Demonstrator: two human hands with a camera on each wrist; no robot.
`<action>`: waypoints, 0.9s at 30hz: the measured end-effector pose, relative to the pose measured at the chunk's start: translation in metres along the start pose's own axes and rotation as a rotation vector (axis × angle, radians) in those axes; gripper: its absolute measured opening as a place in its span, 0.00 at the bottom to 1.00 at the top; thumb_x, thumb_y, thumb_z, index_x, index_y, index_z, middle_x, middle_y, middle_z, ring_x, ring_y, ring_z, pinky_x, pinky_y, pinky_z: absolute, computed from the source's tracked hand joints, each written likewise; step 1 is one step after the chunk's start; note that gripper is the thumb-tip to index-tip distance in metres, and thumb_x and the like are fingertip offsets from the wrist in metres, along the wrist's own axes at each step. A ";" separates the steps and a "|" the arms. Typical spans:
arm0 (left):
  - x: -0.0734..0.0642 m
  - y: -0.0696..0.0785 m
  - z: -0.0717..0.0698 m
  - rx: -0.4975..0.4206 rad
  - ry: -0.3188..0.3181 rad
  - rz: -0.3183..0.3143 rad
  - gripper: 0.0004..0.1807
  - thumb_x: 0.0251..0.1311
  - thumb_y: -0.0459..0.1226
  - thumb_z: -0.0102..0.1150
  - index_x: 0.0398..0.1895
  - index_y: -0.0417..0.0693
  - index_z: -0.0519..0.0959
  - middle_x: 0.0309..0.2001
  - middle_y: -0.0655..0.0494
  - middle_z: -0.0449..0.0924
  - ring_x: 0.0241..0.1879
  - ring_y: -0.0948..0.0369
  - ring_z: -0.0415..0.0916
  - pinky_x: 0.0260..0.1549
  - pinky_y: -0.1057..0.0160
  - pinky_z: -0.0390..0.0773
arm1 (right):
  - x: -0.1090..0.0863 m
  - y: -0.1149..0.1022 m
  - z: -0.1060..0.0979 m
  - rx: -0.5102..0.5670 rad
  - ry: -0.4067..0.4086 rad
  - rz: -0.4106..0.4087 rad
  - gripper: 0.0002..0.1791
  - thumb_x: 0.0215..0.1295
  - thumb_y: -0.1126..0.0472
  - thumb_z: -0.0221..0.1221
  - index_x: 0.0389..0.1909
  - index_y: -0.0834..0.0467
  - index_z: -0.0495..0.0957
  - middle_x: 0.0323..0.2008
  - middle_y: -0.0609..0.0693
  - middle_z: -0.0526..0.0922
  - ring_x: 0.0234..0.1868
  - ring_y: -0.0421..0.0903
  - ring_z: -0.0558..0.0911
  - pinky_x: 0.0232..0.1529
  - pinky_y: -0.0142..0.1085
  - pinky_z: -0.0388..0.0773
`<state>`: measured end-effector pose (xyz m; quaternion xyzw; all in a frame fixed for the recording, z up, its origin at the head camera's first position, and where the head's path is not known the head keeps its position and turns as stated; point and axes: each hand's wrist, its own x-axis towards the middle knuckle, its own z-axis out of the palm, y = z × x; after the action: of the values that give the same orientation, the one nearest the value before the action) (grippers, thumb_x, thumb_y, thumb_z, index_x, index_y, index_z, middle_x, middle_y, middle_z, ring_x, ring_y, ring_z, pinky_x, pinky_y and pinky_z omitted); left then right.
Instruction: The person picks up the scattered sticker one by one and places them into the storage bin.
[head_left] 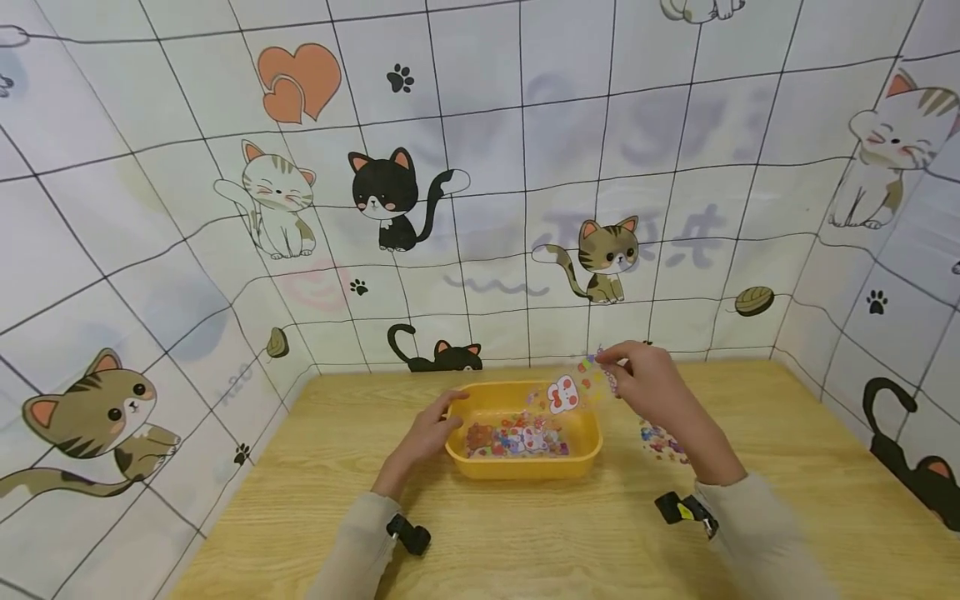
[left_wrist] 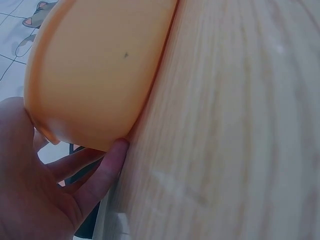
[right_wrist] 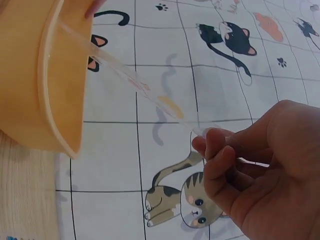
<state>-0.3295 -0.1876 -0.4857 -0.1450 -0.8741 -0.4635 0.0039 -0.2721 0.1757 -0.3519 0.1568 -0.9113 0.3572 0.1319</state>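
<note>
A yellow plastic basin (head_left: 523,469) stands on the table, with several colourful stickers (head_left: 517,437) lying inside. My left hand (head_left: 433,429) grips its left end; in the left wrist view the fingers (left_wrist: 100,180) reach round the basin's outer wall (left_wrist: 100,75). Between thumb and fingertips, my right hand (head_left: 651,379) pinches a clear sticker sheet (head_left: 564,394) printed with a white bunny face. The sheet slants down over the basin's right part. From the right wrist it shows nearly edge-on as a thin clear strip (right_wrist: 170,106), its far end overlapping the basin's rim.
More colourful stickers (head_left: 662,442) lie on the wooden table (head_left: 555,533) right of the basin, partly behind the right forearm. A cat-patterned wall covering (head_left: 495,208) encloses the table at the back and both sides. Each wrist wears a small black camera (head_left: 408,533).
</note>
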 end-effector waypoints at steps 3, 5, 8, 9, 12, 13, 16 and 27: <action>0.000 -0.001 0.001 -0.002 -0.001 0.003 0.24 0.71 0.36 0.51 0.70 0.55 0.73 0.75 0.48 0.70 0.69 0.44 0.71 0.67 0.40 0.72 | 0.007 -0.007 0.015 -0.003 -0.066 -0.023 0.14 0.75 0.69 0.54 0.54 0.68 0.83 0.52 0.65 0.85 0.27 0.42 0.82 0.25 0.34 0.77; 0.000 -0.001 0.002 -0.002 0.001 0.002 0.24 0.71 0.36 0.51 0.70 0.54 0.74 0.75 0.47 0.70 0.71 0.44 0.69 0.68 0.39 0.71 | 0.013 -0.011 0.025 0.005 -0.116 -0.030 0.14 0.76 0.69 0.53 0.55 0.68 0.83 0.54 0.65 0.84 0.28 0.43 0.83 0.26 0.34 0.76; 0.000 -0.001 0.002 -0.004 0.001 -0.001 0.24 0.71 0.36 0.51 0.70 0.54 0.73 0.75 0.47 0.70 0.70 0.44 0.70 0.67 0.39 0.71 | 0.021 -0.017 0.037 0.027 -0.175 -0.033 0.15 0.75 0.70 0.53 0.55 0.69 0.82 0.54 0.65 0.85 0.28 0.44 0.84 0.24 0.34 0.74; 0.000 -0.001 0.002 -0.001 0.001 -0.001 0.24 0.72 0.36 0.51 0.70 0.54 0.73 0.74 0.47 0.70 0.69 0.44 0.71 0.67 0.39 0.72 | 0.024 -0.018 0.041 0.035 -0.191 -0.034 0.15 0.75 0.70 0.53 0.55 0.69 0.82 0.54 0.65 0.85 0.27 0.44 0.84 0.23 0.34 0.72; 0.000 -0.001 0.002 0.000 0.000 -0.001 0.24 0.72 0.36 0.51 0.71 0.55 0.73 0.74 0.48 0.70 0.66 0.45 0.73 0.64 0.40 0.74 | 0.032 -0.024 0.050 0.044 -0.236 -0.032 0.15 0.75 0.70 0.52 0.55 0.70 0.81 0.53 0.66 0.85 0.24 0.43 0.82 0.20 0.32 0.68; 0.000 -0.001 0.002 0.001 0.001 0.001 0.24 0.72 0.36 0.51 0.70 0.55 0.73 0.74 0.48 0.70 0.66 0.45 0.74 0.64 0.41 0.74 | 0.035 -0.025 0.052 0.042 -0.251 -0.035 0.16 0.75 0.70 0.52 0.56 0.70 0.81 0.53 0.66 0.85 0.23 0.42 0.80 0.20 0.31 0.68; 0.000 0.000 0.002 -0.003 0.004 0.006 0.24 0.72 0.36 0.51 0.70 0.54 0.73 0.74 0.48 0.71 0.66 0.45 0.74 0.64 0.41 0.74 | 0.042 -0.031 0.057 0.048 -0.306 -0.018 0.17 0.75 0.70 0.49 0.57 0.71 0.81 0.52 0.66 0.86 0.19 0.40 0.74 0.21 0.31 0.65; 0.001 -0.001 0.002 -0.005 0.003 0.000 0.25 0.71 0.36 0.51 0.71 0.53 0.73 0.74 0.48 0.71 0.69 0.44 0.72 0.66 0.40 0.72 | 0.054 -0.034 0.060 -0.031 -0.441 0.035 0.22 0.64 0.77 0.48 0.55 0.72 0.82 0.37 0.62 0.89 0.20 0.45 0.78 0.27 0.32 0.72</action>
<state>-0.3305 -0.1864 -0.4872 -0.1444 -0.8730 -0.4659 0.0049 -0.3164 0.0998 -0.3549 0.2134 -0.9260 0.3025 -0.0743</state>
